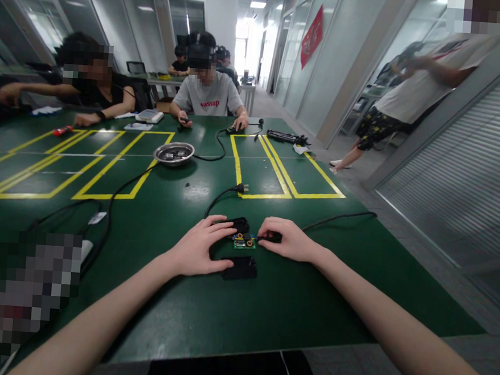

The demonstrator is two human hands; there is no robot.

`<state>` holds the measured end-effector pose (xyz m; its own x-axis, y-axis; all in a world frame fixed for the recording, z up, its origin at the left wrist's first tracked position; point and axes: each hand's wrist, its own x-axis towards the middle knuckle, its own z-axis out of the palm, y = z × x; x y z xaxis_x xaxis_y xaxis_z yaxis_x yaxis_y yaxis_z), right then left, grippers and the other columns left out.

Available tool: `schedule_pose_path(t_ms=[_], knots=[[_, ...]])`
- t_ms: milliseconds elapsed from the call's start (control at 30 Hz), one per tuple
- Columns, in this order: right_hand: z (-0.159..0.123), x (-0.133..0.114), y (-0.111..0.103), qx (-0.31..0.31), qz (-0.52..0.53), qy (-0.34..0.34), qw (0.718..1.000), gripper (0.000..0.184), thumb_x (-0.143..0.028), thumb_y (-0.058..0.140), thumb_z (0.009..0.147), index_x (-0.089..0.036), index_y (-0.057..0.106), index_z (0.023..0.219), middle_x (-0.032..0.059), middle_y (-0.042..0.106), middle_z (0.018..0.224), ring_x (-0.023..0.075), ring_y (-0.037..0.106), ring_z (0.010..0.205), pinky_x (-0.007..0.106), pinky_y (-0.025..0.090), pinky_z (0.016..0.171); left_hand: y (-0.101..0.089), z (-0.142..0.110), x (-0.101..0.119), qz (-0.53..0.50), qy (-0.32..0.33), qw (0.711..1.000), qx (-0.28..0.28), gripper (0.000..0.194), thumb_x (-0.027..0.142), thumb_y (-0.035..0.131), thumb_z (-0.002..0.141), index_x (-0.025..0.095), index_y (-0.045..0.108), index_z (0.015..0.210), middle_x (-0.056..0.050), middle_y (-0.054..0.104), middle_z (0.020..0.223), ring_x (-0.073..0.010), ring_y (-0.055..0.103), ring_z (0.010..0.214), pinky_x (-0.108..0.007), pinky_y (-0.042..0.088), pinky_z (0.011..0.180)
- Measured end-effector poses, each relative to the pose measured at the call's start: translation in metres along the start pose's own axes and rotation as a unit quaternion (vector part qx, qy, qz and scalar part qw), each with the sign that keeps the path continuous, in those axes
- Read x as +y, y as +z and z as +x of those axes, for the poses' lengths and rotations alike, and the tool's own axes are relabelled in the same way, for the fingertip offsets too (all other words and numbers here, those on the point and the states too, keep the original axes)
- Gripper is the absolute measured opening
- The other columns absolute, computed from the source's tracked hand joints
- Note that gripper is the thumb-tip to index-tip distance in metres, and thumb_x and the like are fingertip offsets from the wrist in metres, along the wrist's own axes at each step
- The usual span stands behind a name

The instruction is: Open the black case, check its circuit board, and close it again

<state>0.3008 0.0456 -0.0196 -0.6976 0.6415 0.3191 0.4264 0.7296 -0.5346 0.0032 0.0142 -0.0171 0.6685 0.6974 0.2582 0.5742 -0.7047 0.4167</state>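
A small green circuit board (pixel 245 243) with copper coils lies on the green table before me. One black plastic casing half (pixel 240 268) is just on the near side of it, and another black casing half (pixel 239 225) on the far side. My left hand (pixel 201 244) has its fingers spread, the thumb at the near half and the fingertips by the far half and the board's left end. At the board's right end, my right hand (pixel 287 240) is closed on a black cable (pixel 274 236), its fingertips close to the board.
A power plug (pixel 240 188) on a black cord lies beyond the board. Farther off stands a metal bowl (pixel 174 153) with small metal parts. Yellow tape (pixel 318 195) marks rectangles on the table (pixel 310 306). Two people sit across it; another person stands at right. A folded tripod (pixel 288 137) lies far right.
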Motion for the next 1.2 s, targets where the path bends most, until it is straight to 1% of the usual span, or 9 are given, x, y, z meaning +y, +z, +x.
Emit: schedule_pose_path(t_ms=[100, 267, 500, 600, 667, 833, 1000, 1100, 1200], knots=[[0.001, 0.001, 0.007, 0.009, 0.005, -0.019, 1.000, 0.007, -0.025, 0.066, 0.097, -0.020, 0.068, 0.093, 0.0045, 0.067, 0.087, 0.0186, 0.062, 0.077, 0.030, 0.051, 0.070, -0.001, 0.000, -0.001, -0.001, -0.014, 1.000, 0.004, 0.066, 0.042, 0.083, 0.081, 0.022, 0.061, 0.140, -0.013, 0.062, 0.148, -0.0378, 0.044, 0.146, -0.059, 0.043, 0.118], [0.005, -0.008, 0.019, 0.015, -0.022, -0.057, 0.998, 0.007, -0.024, 0.064, 0.099, -0.019, 0.068, 0.095, 0.0067, 0.070, 0.091, 0.0213, 0.065, 0.087, 0.033, 0.053, 0.077, -0.002, 0.003, -0.001, 0.010, -0.024, 1.000, 0.006, 0.060, 0.040, 0.082, 0.079, 0.021, 0.061, 0.132, -0.013, 0.064, 0.143, -0.0383, 0.044, 0.146, -0.058, 0.042, 0.119], [0.007, -0.011, 0.024, 0.027, -0.049, -0.055, 0.997, 0.005, -0.022, 0.065, 0.099, -0.019, 0.067, 0.095, 0.0061, 0.070, 0.091, 0.0209, 0.064, 0.088, 0.033, 0.052, 0.078, -0.003, 0.004, 0.000, 0.024, -0.017, 1.000, -0.002, 0.055, 0.037, 0.078, 0.079, 0.020, 0.059, 0.128, -0.015, 0.063, 0.145, -0.0377, 0.043, 0.148, -0.058, 0.037, 0.122], [0.008, -0.011, 0.024, 0.029, -0.046, -0.058, 0.997, 0.004, -0.020, 0.066, 0.098, -0.019, 0.067, 0.095, 0.0059, 0.070, 0.091, 0.0209, 0.064, 0.088, 0.033, 0.052, 0.077, -0.003, 0.004, -0.002, 0.023, -0.014, 1.000, -0.012, 0.053, 0.038, 0.076, 0.081, 0.019, 0.058, 0.127, -0.016, 0.061, 0.148, -0.0383, 0.041, 0.151, -0.060, 0.031, 0.126], [0.008, -0.011, 0.024, 0.030, -0.046, -0.059, 0.997, 0.004, -0.020, 0.066, 0.098, -0.019, 0.066, 0.094, 0.0058, 0.070, 0.091, 0.0207, 0.063, 0.087, 0.032, 0.052, 0.077, -0.003, 0.004, -0.003, 0.021, -0.011, 1.000, -0.018, 0.055, 0.039, 0.075, 0.082, 0.019, 0.057, 0.130, -0.017, 0.060, 0.149, -0.0380, 0.040, 0.152, -0.061, 0.027, 0.128], [0.009, -0.011, 0.025, 0.029, -0.045, -0.054, 0.997, 0.004, -0.020, 0.066, 0.098, -0.019, 0.066, 0.094, 0.0055, 0.068, 0.089, 0.0204, 0.062, 0.086, 0.032, 0.051, 0.075, -0.001, 0.005, -0.005, 0.034, -0.003, 0.999, -0.029, 0.073, 0.040, 0.074, 0.084, 0.019, 0.048, 0.149, -0.017, 0.055, 0.154, -0.0372, 0.037, 0.154, -0.063, 0.019, 0.129], [0.008, -0.011, 0.024, 0.027, -0.041, -0.051, 0.997, 0.004, -0.021, 0.067, 0.097, -0.019, 0.066, 0.094, 0.0054, 0.068, 0.090, 0.0201, 0.062, 0.086, 0.031, 0.051, 0.075, -0.002, 0.005, -0.006, 0.052, -0.002, 0.998, -0.035, 0.067, 0.042, 0.074, 0.084, 0.018, 0.056, 0.144, -0.017, 0.056, 0.153, -0.0391, 0.034, 0.155, -0.065, 0.014, 0.130], [0.008, -0.010, 0.024, 0.028, -0.038, -0.051, 0.998, 0.003, -0.021, 0.067, 0.097, -0.019, 0.066, 0.094, 0.0053, 0.068, 0.090, 0.0202, 0.062, 0.086, 0.031, 0.051, 0.076, -0.002, 0.006, -0.006, 0.045, 0.001, 0.998, -0.035, 0.066, 0.041, 0.074, 0.083, 0.018, 0.056, 0.142, -0.016, 0.057, 0.153, -0.0387, 0.034, 0.155, -0.065, 0.013, 0.130], [0.008, -0.010, 0.024, 0.030, -0.035, -0.055, 0.997, 0.004, -0.020, 0.067, 0.097, -0.020, 0.066, 0.094, 0.0055, 0.069, 0.091, 0.0203, 0.063, 0.087, 0.032, 0.051, 0.076, -0.001, 0.006, -0.006, 0.032, 0.012, 0.999, -0.035, 0.065, 0.035, 0.072, 0.083, 0.018, 0.053, 0.144, -0.016, 0.055, 0.156, -0.0366, 0.035, 0.155, -0.064, 0.012, 0.130]])
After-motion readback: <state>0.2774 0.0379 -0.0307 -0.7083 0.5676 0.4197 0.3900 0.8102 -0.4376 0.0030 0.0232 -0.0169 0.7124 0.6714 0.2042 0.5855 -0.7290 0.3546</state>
